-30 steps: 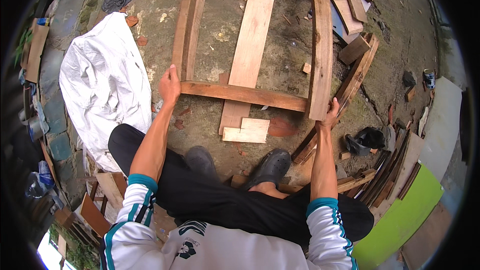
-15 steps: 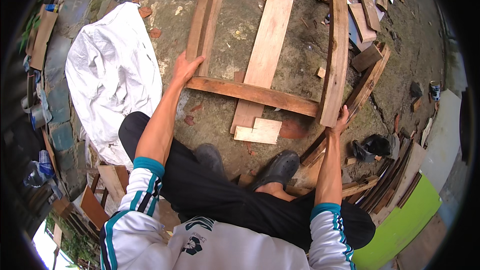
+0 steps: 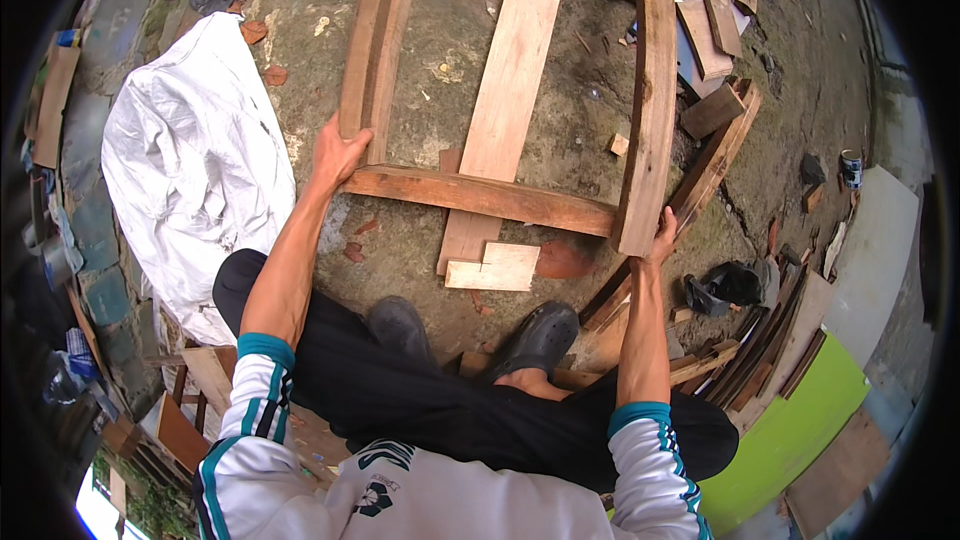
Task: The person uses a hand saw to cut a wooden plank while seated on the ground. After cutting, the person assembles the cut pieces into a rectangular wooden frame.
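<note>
A wooden frame of brown timber spans the space in front of me. Its near crossbar joins a grooved left rail and a thick right rail; the far ends run out of the picture. My left hand is closed around the near left corner, its thumb lying over the left rail's end. At the near right corner my right hand grips the right rail's end from the outside, with some fingers hidden by the wood. Beneath the crossbar a long pale plank lies on the ground, with a small notched board near its close end.
A white sack lies at the left. On the right are a wood beam, board offcuts, a black plastic bag, stacked wood strips and a green panel. My shoes rest on the ground below the crossbar.
The whole scene sits a little farther left in the view. Both hands keep their hold at the frame's corners, and the frame has hardly moved against the ground.
</note>
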Tool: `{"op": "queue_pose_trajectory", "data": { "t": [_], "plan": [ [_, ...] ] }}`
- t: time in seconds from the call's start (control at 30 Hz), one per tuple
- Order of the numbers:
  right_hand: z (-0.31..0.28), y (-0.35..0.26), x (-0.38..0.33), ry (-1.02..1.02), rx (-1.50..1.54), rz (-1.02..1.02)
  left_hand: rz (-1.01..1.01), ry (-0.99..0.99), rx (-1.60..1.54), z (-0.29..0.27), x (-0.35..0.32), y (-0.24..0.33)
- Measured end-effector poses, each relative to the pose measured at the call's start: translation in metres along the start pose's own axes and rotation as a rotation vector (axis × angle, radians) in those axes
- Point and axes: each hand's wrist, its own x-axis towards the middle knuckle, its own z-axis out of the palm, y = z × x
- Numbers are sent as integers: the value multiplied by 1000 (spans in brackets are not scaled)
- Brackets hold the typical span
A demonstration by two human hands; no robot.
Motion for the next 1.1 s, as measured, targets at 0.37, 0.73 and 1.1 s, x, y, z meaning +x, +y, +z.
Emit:
{"op": "queue_pose_trajectory", "data": {
  "t": [0.37, 0.73, 1.1],
  "plan": [
    [-63, 43, 54, -151, -735, -572, -32, -21, -93, 0, -4, 10],
    [-34, 12, 42, -144, -457, -69, -281, -38, -434, 4, 5, -31],
    [-48, -27, 76, -243, -1201, -84, -404, -363, -292, -68, -24, -2]
  ]
}}
